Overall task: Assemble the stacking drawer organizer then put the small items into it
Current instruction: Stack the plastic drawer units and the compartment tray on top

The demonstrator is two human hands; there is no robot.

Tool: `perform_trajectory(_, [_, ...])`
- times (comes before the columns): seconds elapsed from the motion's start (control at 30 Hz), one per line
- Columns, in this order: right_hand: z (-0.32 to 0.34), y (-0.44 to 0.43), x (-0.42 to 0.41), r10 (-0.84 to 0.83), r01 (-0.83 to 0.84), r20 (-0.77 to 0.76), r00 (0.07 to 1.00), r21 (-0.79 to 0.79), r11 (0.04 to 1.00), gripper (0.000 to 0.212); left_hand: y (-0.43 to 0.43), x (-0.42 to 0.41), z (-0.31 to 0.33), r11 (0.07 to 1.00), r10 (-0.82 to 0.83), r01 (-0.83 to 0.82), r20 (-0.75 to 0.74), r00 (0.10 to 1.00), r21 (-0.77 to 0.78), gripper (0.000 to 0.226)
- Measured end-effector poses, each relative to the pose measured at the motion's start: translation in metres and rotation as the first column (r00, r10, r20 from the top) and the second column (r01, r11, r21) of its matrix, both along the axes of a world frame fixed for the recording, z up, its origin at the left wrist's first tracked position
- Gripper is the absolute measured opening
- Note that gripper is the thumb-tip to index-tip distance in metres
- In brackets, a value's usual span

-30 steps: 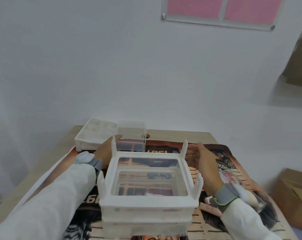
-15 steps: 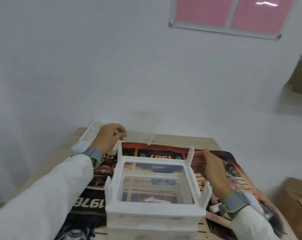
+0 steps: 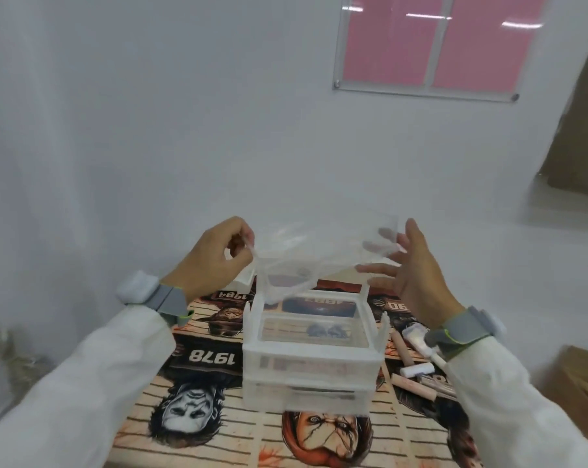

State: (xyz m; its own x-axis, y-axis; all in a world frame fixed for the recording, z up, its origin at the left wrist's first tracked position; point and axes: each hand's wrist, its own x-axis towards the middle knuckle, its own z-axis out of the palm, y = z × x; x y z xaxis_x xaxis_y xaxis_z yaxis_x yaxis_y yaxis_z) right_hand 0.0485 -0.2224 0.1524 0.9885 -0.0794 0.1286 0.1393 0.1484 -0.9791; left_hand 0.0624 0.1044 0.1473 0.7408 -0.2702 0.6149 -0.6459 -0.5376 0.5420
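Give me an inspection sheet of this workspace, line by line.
Surface: table covered by a printed poster mat with faces and the year 1978.
Job's things: white stacked frame, two tiers, corner posts up; clear drawer held in the air above it; white tray behind, mostly hidden.
Clutter: small items lying right of the frame, untouched.
Grippers: left hand pinches the drawer's left edge; right hand is spread open at its right end, contact unclear.
Cables: nothing seen.
Surroundings: white wall, pink window, cardboard box at right.
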Motion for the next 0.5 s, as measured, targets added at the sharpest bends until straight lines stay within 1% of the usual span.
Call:
perform_trajectory(0.07, [0.008,0.003,-0.011,0.076,-0.076,-0.050,0.996,0.003,0.997,0.071,-0.004,-0.011,-0.005,0.999,-0.030,0.031,-0.017,0.999,0.043,0.013])
perform_trajectory(0.13, [0.013,0.000,-0.021,0.086,-0.085,-0.100,0.991,0.018,0.996,0.073,-0.009,-0.019,-0.008,0.996,-0.057,0.060,-0.048,0.997,0.061,0.018])
perform_trajectory(0.17, [0.014,-0.002,-0.025,0.094,-0.092,-0.127,0.987,0.026,0.995,0.069,-0.010,-0.020,-0.011,0.996,-0.065,0.069,-0.066,0.996,0.053,0.020])
perform_trajectory(0.23, [0.013,-0.005,-0.030,0.136,-0.137,-0.174,0.975,0.001,0.991,0.049,-0.017,-0.023,-0.014,0.998,-0.064,0.065,-0.118,0.991,0.004,0.028])
perform_trajectory(0.27, [0.011,-0.007,-0.031,0.148,-0.156,-0.196,0.969,-0.025,0.987,0.039,-0.020,-0.024,-0.017,0.998,-0.053,0.048,-0.166,0.985,-0.035,0.031])
perform_trajectory(0.3, [0.008,-0.007,-0.033,0.140,-0.151,-0.211,0.967,-0.036,0.988,0.035,-0.024,-0.024,-0.020,0.996,-0.040,0.021,-0.219,0.975,-0.086,0.033])
perform_trajectory(0.37, [0.001,-0.006,-0.031,0.084,-0.093,-0.207,0.975,-0.034,0.995,0.040,-0.031,-0.023,-0.027,0.970,0.009,-0.079,-0.287,0.958,-0.230,0.038])
perform_trajectory(0.43, [-0.008,-0.003,-0.028,0.005,-0.019,-0.191,0.982,-0.073,0.997,0.037,-0.037,-0.023,-0.029,0.889,0.036,-0.188,-0.347,0.937,-0.418,0.033])
perform_trajectory(0.47, [-0.013,-0.001,-0.026,-0.036,0.015,-0.188,0.982,-0.114,0.993,0.034,-0.040,-0.024,-0.028,0.852,0.025,-0.221,-0.385,0.923,-0.474,0.031])
perform_trajectory(0.5, [-0.018,0.001,-0.024,-0.068,0.039,-0.182,0.981,-0.159,0.987,0.033,-0.042,-0.025,-0.027,0.840,0.016,-0.240,-0.420,0.907,-0.487,0.034])
